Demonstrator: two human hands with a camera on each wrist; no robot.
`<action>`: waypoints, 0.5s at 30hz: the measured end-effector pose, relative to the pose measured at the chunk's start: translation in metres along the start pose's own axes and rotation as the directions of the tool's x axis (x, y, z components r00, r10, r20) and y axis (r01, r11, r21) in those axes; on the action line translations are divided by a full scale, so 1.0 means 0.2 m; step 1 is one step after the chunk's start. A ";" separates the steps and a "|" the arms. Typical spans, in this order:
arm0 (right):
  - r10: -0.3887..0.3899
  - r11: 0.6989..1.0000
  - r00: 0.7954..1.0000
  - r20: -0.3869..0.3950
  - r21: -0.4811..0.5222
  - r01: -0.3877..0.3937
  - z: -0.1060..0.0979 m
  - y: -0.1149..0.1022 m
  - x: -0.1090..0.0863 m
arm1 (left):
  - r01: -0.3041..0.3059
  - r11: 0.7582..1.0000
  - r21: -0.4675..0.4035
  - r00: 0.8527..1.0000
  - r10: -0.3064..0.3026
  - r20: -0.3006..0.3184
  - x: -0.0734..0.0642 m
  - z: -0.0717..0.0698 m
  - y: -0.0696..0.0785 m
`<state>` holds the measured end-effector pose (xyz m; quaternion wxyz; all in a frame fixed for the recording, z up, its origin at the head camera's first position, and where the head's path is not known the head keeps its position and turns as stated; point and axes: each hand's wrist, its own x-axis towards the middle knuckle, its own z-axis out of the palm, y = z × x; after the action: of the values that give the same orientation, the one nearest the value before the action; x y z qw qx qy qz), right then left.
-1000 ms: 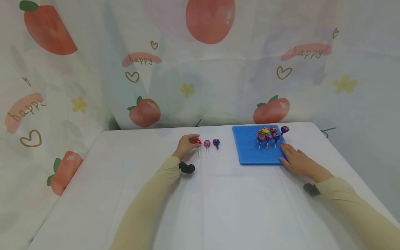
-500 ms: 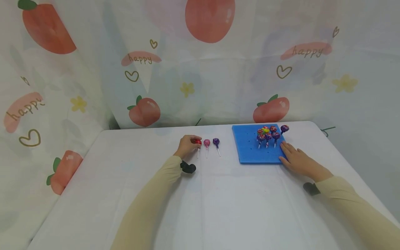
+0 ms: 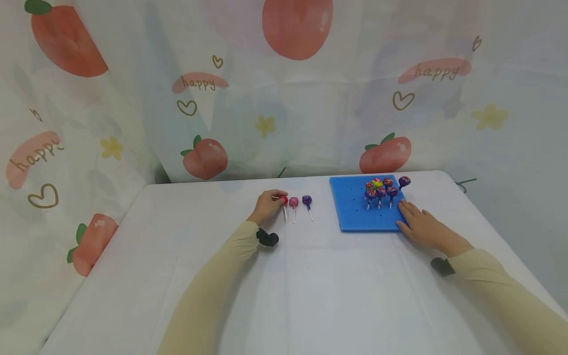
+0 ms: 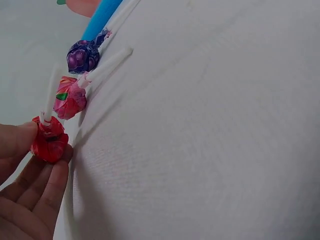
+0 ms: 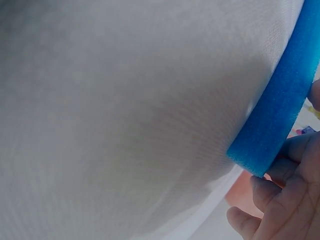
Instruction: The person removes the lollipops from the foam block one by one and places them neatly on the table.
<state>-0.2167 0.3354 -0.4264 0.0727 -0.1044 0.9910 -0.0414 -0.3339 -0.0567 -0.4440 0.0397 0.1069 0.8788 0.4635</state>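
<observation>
My left hand (image 3: 267,206) pinches a red-wrapped lollipop (image 4: 50,142) by its head, thumb on one side and fingers on the other. In the left wrist view its white stick points up. Beside it lie a pink lollipop (image 3: 294,202) and a purple lollipop (image 3: 307,200) on the white tablecloth, sticks toward me. My right hand (image 3: 423,228) rests with extended fingers on the right edge of a blue foam board (image 3: 355,217). Several wrapped lollipops (image 3: 380,193) stand upright in the board, with one purple lollipop (image 3: 404,182) leaning at its right edge.
Small holes dot the bare part of the board. The white-covered table (image 3: 310,291) ends at a printed cloth backdrop (image 3: 310,108) behind and at the left. Dark wrist devices show at both cuffs, one of them the left wrist device (image 3: 267,238).
Around the red lollipop, the left fingers have closed more firmly. It has shifted slightly right and up, toward the pink one, and its stick has tilted. The right hand stays on the board.
</observation>
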 end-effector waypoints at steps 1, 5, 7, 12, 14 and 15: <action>0.001 1.000 1.000 0.000 -0.001 -0.001 0.00 0.00 0.00 | -0.009 1.000 -0.001 1.000 0.009 0.001 0.00 0.00 -0.01; 0.002 1.000 1.000 -0.002 -0.002 -0.002 0.00 -0.01 0.00 | -0.037 0.999 -0.010 0.999 0.037 0.016 0.01 -0.01 -0.05; 0.001 1.000 1.000 0.000 -0.002 -0.001 0.00 -0.01 0.00 | -0.050 0.998 -0.022 0.999 0.051 0.016 0.01 -0.02 -0.08; -0.003 1.000 1.000 0.000 0.003 0.003 0.00 -0.01 0.00 | -0.054 0.997 -0.062 0.998 0.055 0.020 0.00 -0.05 -0.12; -0.003 1.000 1.000 -0.002 0.005 0.003 0.00 -0.01 0.00 | -0.047 0.997 -0.067 0.998 0.049 0.032 -0.01 -0.06 -0.12; -0.003 1.000 1.000 -0.003 0.006 0.003 0.00 -0.01 0.00 | -0.041 0.997 -0.069 0.998 0.044 0.038 -0.01 -0.07 -0.12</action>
<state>-0.2168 0.3341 -0.4258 0.0714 -0.1054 0.9909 -0.0446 -0.3382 -0.0813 -0.4570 0.0509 0.1333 0.8590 0.4916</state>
